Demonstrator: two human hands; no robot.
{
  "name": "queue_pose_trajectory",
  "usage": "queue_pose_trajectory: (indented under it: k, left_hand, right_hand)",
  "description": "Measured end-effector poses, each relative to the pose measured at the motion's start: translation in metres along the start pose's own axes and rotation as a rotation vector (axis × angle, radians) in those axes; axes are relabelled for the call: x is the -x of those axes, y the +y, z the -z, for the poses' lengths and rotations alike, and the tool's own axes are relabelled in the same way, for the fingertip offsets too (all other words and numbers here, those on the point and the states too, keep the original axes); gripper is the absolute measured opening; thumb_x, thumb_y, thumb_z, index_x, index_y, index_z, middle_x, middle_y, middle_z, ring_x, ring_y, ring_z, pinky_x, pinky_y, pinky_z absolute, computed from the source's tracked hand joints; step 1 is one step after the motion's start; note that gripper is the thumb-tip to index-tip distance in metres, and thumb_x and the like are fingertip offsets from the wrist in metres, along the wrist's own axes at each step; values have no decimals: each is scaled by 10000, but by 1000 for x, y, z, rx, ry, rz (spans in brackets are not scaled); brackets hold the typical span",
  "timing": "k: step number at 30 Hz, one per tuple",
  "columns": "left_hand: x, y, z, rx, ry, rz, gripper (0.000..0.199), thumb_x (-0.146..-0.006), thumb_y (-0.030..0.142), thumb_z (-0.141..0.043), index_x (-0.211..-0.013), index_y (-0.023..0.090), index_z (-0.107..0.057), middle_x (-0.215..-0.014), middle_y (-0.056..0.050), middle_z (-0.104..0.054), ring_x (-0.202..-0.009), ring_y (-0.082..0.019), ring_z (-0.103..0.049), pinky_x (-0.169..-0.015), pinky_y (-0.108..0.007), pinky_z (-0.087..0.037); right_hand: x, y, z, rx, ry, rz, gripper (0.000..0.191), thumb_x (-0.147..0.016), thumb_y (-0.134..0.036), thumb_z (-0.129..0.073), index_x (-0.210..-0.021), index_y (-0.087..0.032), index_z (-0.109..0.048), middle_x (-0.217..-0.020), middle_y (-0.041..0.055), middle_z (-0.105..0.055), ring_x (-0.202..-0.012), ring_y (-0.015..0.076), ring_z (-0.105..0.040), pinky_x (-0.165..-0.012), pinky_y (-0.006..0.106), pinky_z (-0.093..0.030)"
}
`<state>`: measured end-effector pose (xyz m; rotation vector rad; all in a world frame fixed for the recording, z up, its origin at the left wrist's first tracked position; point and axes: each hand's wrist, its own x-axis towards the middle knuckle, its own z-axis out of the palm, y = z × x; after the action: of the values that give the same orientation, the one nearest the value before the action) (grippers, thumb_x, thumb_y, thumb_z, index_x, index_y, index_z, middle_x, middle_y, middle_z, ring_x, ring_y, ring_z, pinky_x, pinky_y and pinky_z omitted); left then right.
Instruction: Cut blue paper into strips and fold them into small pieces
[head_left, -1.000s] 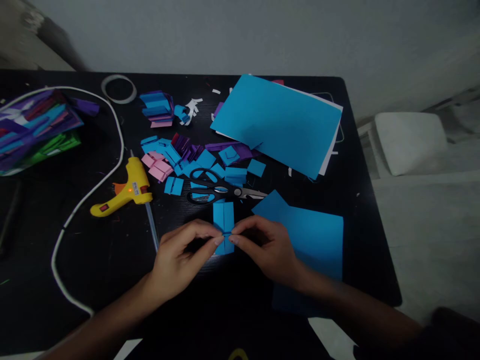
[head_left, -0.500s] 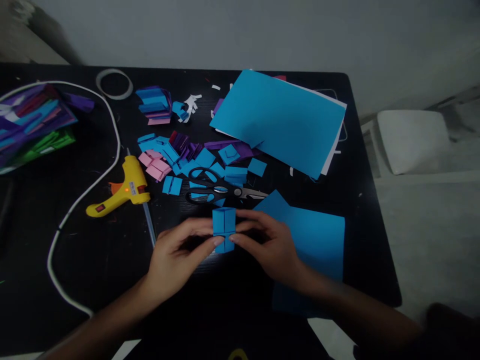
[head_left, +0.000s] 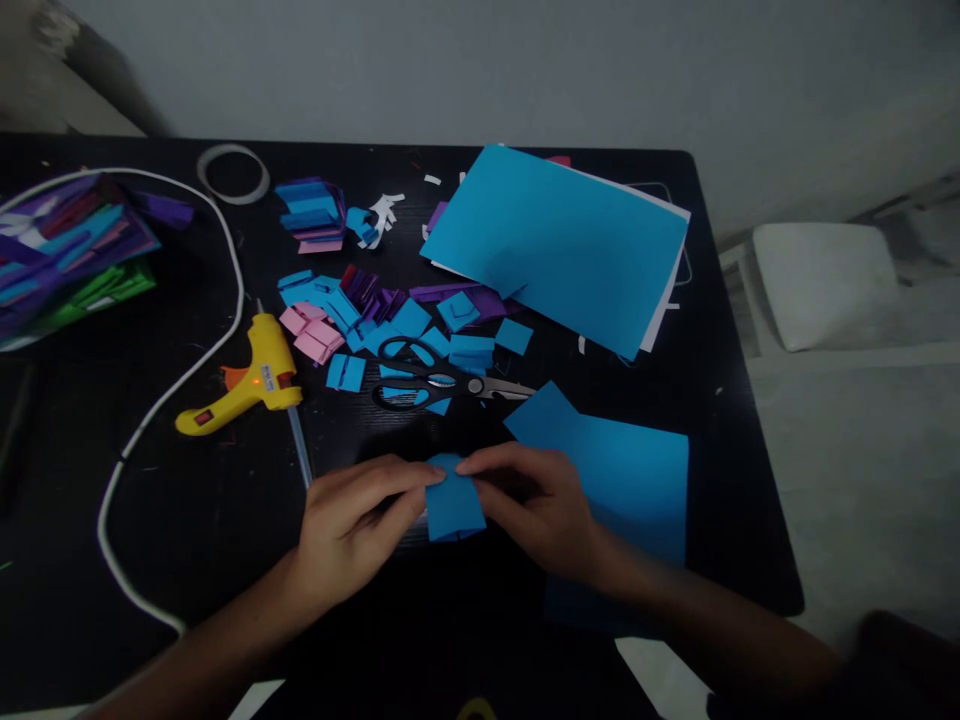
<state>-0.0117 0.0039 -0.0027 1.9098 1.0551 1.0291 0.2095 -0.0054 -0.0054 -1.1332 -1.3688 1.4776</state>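
A small folded piece of blue paper (head_left: 454, 508) is pinched between both hands just above the black table. My left hand (head_left: 356, 515) is closed on its left edge, thumb and forefinger near the top. On the opposite edge my right hand (head_left: 544, 505) is closed in a similar pinch. A plain blue face of the piece shows; its underside is hidden. Black-handled scissors (head_left: 475, 384) lie just beyond the hands, on and among small blue paper pieces (head_left: 471, 350). Right of the hands rests a large blue sheet (head_left: 637, 490), partly under my right forearm.
A yellow glue gun (head_left: 264, 375) with a lit orange light lies left, near a white cable (head_left: 180, 370). Behind are pink folded pieces (head_left: 313, 331), a tape roll (head_left: 265, 178) and a stack of blue and white sheets (head_left: 562, 240). A bag of coloured paper (head_left: 67, 245) sits far left.
The blue paper piece has been turned, so a plain face shows instead of the creased one. Both hands have shifted their pinch to its upper part, and it sits slightly lower.
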Motion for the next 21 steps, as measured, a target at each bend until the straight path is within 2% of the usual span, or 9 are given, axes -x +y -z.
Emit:
queue_pose_trajectory:
  k: [4, 9, 14, 21]
  left_hand:
    - [-2, 0, 0, 29, -6, 1, 228, -902, 84, -726, -1082, 218, -762, -949, -45, -807, -872, -180, -785, -758, -263, -650]
    - [-5, 2, 1, 36, -26, 34, 154, -918, 133, -734, -1051, 208, -759, -943, -61, -783, -868, -178, -767, -742, -265, -641]
    - [-2, 2, -1, -16, 24, 93, 65, -915, 156, -732, -966, 196, -733, -857, -47, -787, -782, -177, -769, -698, -263, -643]
    - [-5, 3, -5, 16, 0, 91, 115, -884, 139, -762, -962, 204, -707, -877, -21, -763, -794, -155, -745, -710, -243, -615]
  right_hand:
    - [-2, 1, 2, 39, 24, 71, 181, -891, -178, -770, -1039, -280, -795, -999, 20, -813, -854, 172, -780, -722, 288, -639]
    - [-2, 3, 4, 94, 63, 131, 156, -891, -222, -803, -1020, -309, -812, -1038, 12, -817, -907, 182, -785, -826, 338, -651]
    - [-3, 2, 1, 76, 105, 106, 73, -876, -260, -825, -945, -277, -808, -961, 23, -820, -871, 194, -784, -791, 348, -654]
    - [-1, 1, -3, 26, 133, -10, 121, -851, -261, -830, -933, -238, -744, -890, 15, -781, -749, 154, -746, -649, 274, -606]
